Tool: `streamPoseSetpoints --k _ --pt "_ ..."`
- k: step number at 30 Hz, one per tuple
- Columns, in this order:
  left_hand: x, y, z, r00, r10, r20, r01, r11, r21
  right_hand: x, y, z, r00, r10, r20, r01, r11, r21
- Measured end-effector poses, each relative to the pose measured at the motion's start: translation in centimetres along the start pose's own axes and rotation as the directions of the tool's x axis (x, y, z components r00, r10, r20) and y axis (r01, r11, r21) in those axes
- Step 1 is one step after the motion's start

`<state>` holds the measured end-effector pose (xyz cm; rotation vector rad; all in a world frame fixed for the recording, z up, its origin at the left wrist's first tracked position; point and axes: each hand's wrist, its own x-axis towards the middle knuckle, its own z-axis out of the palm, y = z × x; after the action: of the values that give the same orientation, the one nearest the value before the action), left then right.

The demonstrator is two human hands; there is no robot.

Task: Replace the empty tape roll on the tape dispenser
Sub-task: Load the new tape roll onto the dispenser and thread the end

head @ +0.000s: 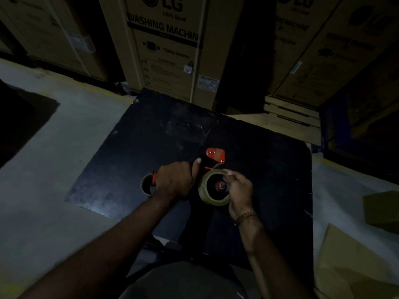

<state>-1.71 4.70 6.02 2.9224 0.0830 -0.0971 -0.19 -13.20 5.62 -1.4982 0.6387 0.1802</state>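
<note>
Dark square bench [151, 134] beneath the fingers, pale concrete floor [54, 169] around it, tall LG washing-machine cartons [164, 50] stacked beyond the fingers, flattened cardboard [349, 260] to their right

- Your tape dispenser [212, 169] sits on the surface [151, 137], its tape roll [213, 190] on the hub.
- An empty core [146, 184] lies left of it.
- Boxes [166, 44] stand behind.

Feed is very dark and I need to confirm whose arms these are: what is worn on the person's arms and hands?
Both forearms are bare, with no sleeves or gloves in view. The left hand shows no rings or watch. The right hand has a beaded bracelet, brownish-gold in this dim light, at the wrist. Finer detail is too dark to tell.
</note>
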Motion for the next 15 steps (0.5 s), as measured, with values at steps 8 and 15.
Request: streamPoseSetpoints --k 8,15 --pt "0.0 0.8 0.0 0.995 -0.101 0.022 0.101 0.995 -0.015 -0.4 0.8 0.8 0.969 0.176 -0.171 -0.144 0.972 0.184" --pt "-0.4 0.5 0.3 0.999 -0.03 0.023 0.028 0.997 0.079 -1.0 1.2 1.6 0.909 0.329 -0.257 -0.239 0.914 0.327"
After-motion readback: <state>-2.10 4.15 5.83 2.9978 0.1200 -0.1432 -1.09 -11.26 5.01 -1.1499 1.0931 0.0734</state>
